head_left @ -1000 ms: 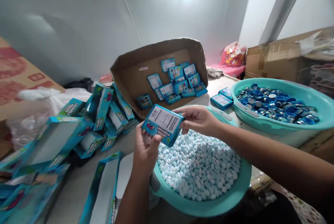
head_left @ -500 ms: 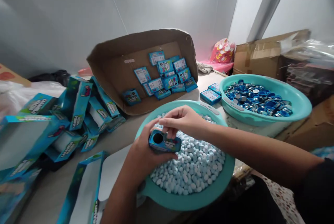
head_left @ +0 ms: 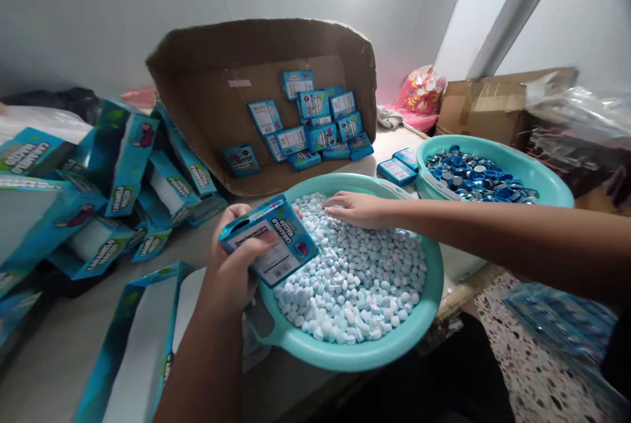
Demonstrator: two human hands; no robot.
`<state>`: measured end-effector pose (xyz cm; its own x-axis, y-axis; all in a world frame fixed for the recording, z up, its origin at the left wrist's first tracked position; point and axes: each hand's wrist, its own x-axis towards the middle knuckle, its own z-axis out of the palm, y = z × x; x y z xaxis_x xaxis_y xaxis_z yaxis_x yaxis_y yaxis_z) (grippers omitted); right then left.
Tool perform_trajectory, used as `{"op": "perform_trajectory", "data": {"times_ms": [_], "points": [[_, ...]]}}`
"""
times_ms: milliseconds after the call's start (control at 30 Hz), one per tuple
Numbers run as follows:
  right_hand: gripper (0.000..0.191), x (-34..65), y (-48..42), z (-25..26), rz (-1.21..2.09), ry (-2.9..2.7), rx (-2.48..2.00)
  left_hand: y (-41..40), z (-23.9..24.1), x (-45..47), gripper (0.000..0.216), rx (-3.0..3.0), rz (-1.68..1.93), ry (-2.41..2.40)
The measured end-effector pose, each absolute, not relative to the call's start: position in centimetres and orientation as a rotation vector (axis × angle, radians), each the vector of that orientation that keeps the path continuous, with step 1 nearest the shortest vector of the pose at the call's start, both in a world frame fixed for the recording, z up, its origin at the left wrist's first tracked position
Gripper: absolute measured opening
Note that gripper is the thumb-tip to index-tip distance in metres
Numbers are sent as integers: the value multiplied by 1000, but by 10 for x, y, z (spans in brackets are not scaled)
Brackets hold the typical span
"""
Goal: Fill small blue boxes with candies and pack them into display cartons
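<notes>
My left hand (head_left: 241,259) is closed around a small blue candy box (head_left: 283,239), tilted above the left rim of a turquoise basin (head_left: 345,358). A dark round hole shows at the box's upper left end. The basin is filled with small white and pale blue candies (head_left: 355,291). At the back of the basin my right hand (head_left: 357,208) lies palm down on the candies, fingers stretched to the left. Its fingertips touch the candies, and I see nothing held in it.
A tipped cardboard box (head_left: 207,114) behind the basin holds several blue candy boxes (head_left: 323,137). To the right, a second turquoise basin (head_left: 547,173) contains blue and silver caps (head_left: 478,177), with two candy boxes (head_left: 397,170) beside it. Larger blue display cartons (head_left: 131,167) are piled at left.
My right hand has moved from the candy box back onto the candies, its fingers straightening. My left hand has shifted left and turned the box, so its printed broad face shows.
</notes>
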<state>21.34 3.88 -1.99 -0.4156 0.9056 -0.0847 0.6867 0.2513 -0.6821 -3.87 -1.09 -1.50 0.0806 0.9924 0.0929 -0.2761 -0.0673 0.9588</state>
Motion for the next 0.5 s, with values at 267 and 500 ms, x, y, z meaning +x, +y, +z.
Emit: {"op": "perform_trajectory", "data": {"times_ms": [267, 500], "points": [[44, 195, 44, -24, 1225, -1974, -1541, -19, -6, -34, 79, 981, 1264, 764], [46, 180, 35, -23, 1995, -1386, -1398, -21, -4, -36, 94, 974, 1204, 765]]}}
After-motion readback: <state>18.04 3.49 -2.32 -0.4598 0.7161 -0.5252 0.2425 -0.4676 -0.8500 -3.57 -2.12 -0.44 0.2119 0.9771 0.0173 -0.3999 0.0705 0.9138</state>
